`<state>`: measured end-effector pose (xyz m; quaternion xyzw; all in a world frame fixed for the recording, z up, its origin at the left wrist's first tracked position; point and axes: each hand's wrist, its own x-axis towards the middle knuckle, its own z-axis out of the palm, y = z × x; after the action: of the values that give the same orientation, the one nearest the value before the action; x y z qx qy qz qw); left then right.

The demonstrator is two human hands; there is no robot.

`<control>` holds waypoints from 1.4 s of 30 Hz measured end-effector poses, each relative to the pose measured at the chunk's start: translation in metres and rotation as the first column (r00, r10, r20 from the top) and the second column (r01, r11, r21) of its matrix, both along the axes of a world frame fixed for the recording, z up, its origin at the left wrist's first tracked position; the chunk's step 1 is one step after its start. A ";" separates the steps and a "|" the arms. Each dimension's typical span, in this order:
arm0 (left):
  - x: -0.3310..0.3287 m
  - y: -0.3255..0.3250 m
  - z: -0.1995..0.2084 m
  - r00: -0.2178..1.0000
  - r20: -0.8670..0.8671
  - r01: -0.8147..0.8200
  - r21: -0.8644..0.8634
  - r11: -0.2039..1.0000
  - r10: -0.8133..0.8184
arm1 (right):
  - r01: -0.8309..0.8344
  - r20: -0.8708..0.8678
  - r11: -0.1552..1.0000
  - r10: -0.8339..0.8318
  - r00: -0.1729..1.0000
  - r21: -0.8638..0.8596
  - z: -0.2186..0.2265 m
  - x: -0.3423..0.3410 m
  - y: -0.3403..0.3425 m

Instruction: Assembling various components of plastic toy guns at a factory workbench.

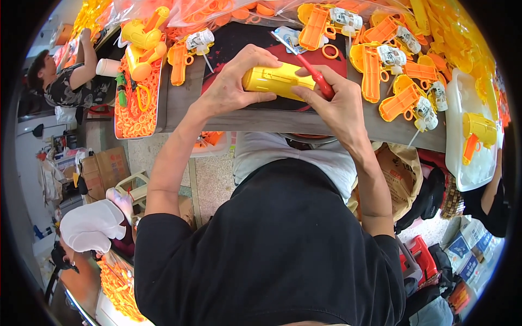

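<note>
Over the table's near edge, my left hand (234,81) closes round the left end of a yellow plastic cylinder-shaped shell (266,80) lying sideways. My right hand (341,100) pinches its right end with thumb and fingers. Tucked in that same hand is a red-handled screwdriver (319,81), its thin metal shaft angled up and to the left, away from the shell. Beneath lies a dark mat (234,41) with red areas. Several orange-and-yellow toy gun parts with white printed cylinders, such as this orange handle (371,73), lie to the right.
At left stands a tray (116,111) of small orange rings, with yellow-orange parts on top. A whitish plastic bin (454,157) holding a yellow toy part is at far right. Yellow parts in plastic heap behind. A co-worker (70,76) sits at far left.
</note>
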<state>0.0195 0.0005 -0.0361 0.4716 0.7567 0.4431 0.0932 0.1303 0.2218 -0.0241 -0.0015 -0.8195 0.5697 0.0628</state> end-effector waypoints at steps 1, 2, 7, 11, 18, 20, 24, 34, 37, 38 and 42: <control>0.000 0.000 0.001 1.000 0.020 0.000 -0.007 1.000 0.000 | -0.009 -0.001 1.000 0.009 1.000 -0.004 0.001 0.000 -0.002; -0.001 0.001 0.001 1.000 0.027 0.000 0.018 1.000 0.000 | 0.039 -0.048 0.999 -0.040 0.998 -0.034 0.002 0.001 -0.002; -0.005 0.002 0.002 0.999 0.028 0.023 0.020 1.000 -0.023 | -0.086 -0.110 0.947 0.125 0.986 0.308 0.027 0.015 0.034; -0.007 -0.001 0.002 0.999 0.037 0.034 0.005 0.999 -0.034 | -0.211 -0.017 0.885 0.240 0.971 0.416 0.042 0.016 0.049; -0.006 0.003 0.005 0.998 0.029 0.048 -0.011 0.999 -0.048 | -0.181 -0.023 0.858 0.218 0.976 0.480 0.049 0.018 0.049; -0.006 0.003 0.006 0.998 0.033 0.048 -0.023 0.999 -0.048 | -0.186 -0.009 0.831 0.224 0.975 0.524 0.051 0.019 0.051; -0.007 0.003 0.006 0.998 0.026 0.056 -0.026 0.998 -0.055 | -0.145 -0.059 0.739 0.242 0.968 0.658 0.058 0.021 0.049; -0.005 0.006 0.009 0.999 -0.036 0.022 -0.085 0.996 -0.025 | -0.052 -0.116 0.318 0.486 0.866 0.947 0.089 0.023 0.030; -0.002 0.009 0.008 0.997 -0.083 -0.017 -0.080 0.997 0.011 | 0.066 -0.104 0.101 0.440 0.892 0.993 0.061 0.055 0.000; 0.000 0.009 0.007 0.992 -0.123 -0.043 -0.075 0.996 0.034 | 0.074 -0.101 0.086 0.384 0.918 0.994 0.053 0.062 -0.011; 0.002 0.007 0.003 0.990 -0.104 -0.097 -0.052 0.994 0.091 | -0.049 -0.100 0.520 0.255 0.962 0.853 0.019 0.068 -0.020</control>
<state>0.0219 0.0075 -0.0331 0.4542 0.7943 0.4007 0.0472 0.1982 0.2016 -0.0054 0.1618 -0.9770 0.1033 0.0927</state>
